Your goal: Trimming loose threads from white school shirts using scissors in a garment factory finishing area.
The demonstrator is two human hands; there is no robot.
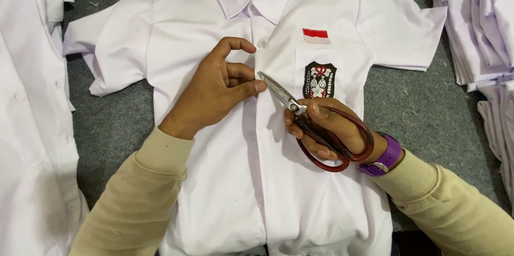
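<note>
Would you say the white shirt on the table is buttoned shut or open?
Shut, at least where visible: the shirt lies spread flat, its front strip closed from collar down. The hands cover part.

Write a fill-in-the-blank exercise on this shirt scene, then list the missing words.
1. The right hand holds a pair of ____ with red handles.
2. The left hand rests on a white ____ laid flat on grey felt.
3. A ____ watch strap circles the right wrist.
4. A small red-and-white flag patch sits ____ the pocket badge.

Missing words: scissors; shirt; purple; above
</note>
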